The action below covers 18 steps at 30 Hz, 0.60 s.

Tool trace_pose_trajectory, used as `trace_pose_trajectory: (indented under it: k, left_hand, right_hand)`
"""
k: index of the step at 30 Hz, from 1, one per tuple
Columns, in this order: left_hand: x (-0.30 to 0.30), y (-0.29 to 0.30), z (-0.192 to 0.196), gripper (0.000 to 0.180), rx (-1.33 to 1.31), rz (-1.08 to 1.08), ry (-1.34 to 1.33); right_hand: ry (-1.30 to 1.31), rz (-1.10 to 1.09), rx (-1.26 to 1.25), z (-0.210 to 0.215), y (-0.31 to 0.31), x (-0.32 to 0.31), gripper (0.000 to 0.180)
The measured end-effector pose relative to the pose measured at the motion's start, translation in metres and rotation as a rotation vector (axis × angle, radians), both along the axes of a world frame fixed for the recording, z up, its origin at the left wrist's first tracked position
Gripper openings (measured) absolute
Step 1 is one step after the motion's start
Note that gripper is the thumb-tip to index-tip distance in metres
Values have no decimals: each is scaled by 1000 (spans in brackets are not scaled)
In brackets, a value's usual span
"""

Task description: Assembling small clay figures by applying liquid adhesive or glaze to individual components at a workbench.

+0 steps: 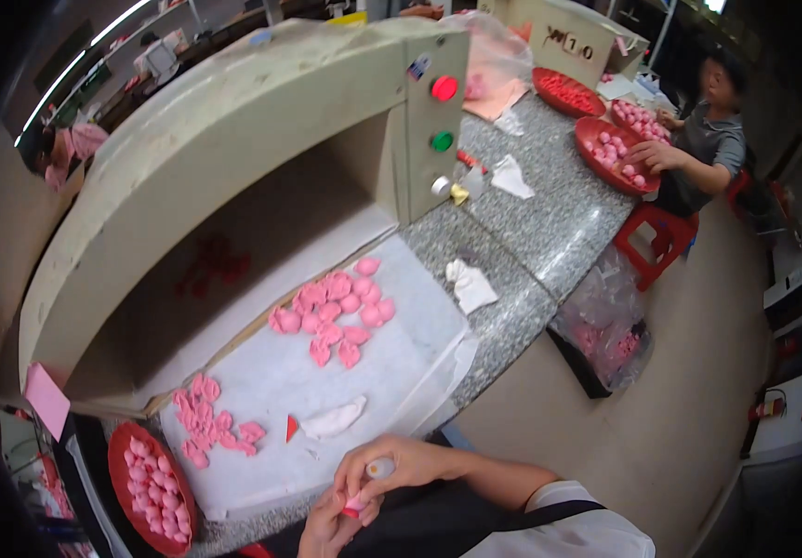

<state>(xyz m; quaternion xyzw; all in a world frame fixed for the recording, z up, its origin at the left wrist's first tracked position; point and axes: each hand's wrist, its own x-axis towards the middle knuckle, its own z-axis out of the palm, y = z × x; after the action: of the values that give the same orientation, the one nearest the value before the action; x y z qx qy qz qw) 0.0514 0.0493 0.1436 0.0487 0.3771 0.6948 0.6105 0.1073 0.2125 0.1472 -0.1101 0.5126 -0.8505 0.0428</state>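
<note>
Close to my body at the lower middle, my left hand (328, 526) pinches a small pink piece (354, 506), mostly covered by fingers. My right hand (401, 462) is closed around a hand tool with a pale, rounded handle end (380, 468), right against that piece; the tool's working end is hidden. Beyond my hands lies a white sheet (280, 395). On it are a group of round pink pieces (350, 302), some with ragged flaps, and a heap of thin, crumpled pink scraps (204, 417). A crumpled white cloth (334, 420) with a small red triangular bit (291, 428) rests nearer me.
A beige machine (224, 121) with an arched opening and red and green buttons stands behind the sheet. At left is a red basket (122, 479) of pink balls. On the right, a co-worker (712, 130) reaches into another red basket (589, 167). A plastic bag (605, 321) sits below the counter.
</note>
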Motion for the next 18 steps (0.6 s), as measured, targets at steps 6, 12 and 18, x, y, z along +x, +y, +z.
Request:
trace_pose_trajectory:
  k: [6,12,18]
  left_hand:
    - [-9,10,8,46,111,61,-54]
    - [-11,-24,-9,43,343,129,-59]
    - [0,-36,-7,46,351,115,-180]
  right_hand:
    - [-30,-262,277,2,-3,-8,12]
    - [-228,-461,-46,-9,-41,2,21]
    - [-147,-316,28,-6,-53,-6,20]
